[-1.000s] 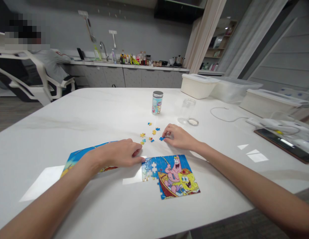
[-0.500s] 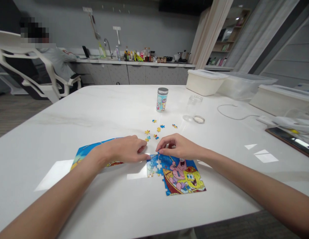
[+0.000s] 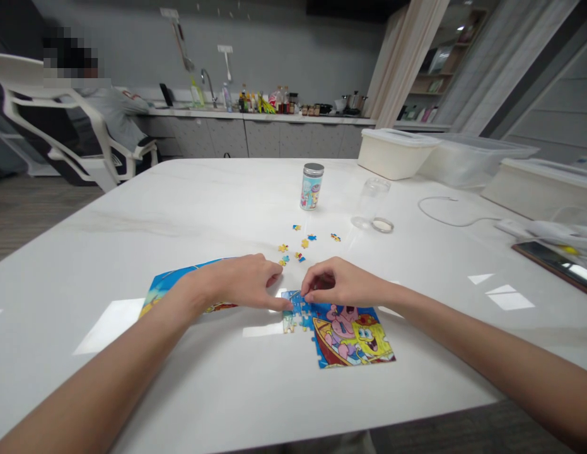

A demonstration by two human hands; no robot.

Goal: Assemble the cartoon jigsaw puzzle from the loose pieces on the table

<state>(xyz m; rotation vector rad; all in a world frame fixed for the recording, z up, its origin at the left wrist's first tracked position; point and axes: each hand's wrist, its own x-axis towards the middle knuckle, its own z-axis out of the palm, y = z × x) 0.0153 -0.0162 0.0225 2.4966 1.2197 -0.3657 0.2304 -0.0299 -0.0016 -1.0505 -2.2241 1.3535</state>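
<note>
On the table before me lies a partly joined jigsaw puzzle (image 3: 352, 340) with a pink starfish and a yellow sponge character in a boat. At its upper left is a smaller joined section (image 3: 289, 321) in blue and pale colours. My left hand (image 3: 248, 280) rests its outstretched thumb on that section's left side, its fingers apart from the thumb. Fingertips of my right hand (image 3: 340, 280) pinch at the top edge where the two sections meet; the piece there is mostly hidden. Several loose puzzle pieces (image 3: 305, 243) lie beyond my hands. Under my left forearm is a picture sheet (image 3: 173, 279), partly covered.
A printed tin (image 3: 311, 188) stands farther back, with a clear jar (image 3: 374, 197) and a ring-shaped lid (image 3: 383, 225) to its right. White bins (image 3: 397, 154), a cable (image 3: 439, 217) and a dark tablet-like device (image 3: 555, 265) occupy the right side. A person sits at the back left.
My left thumb has moved rightward onto the small section. My right fingertips have shifted slightly down and right along the seam. The whole view has shifted a little.
</note>
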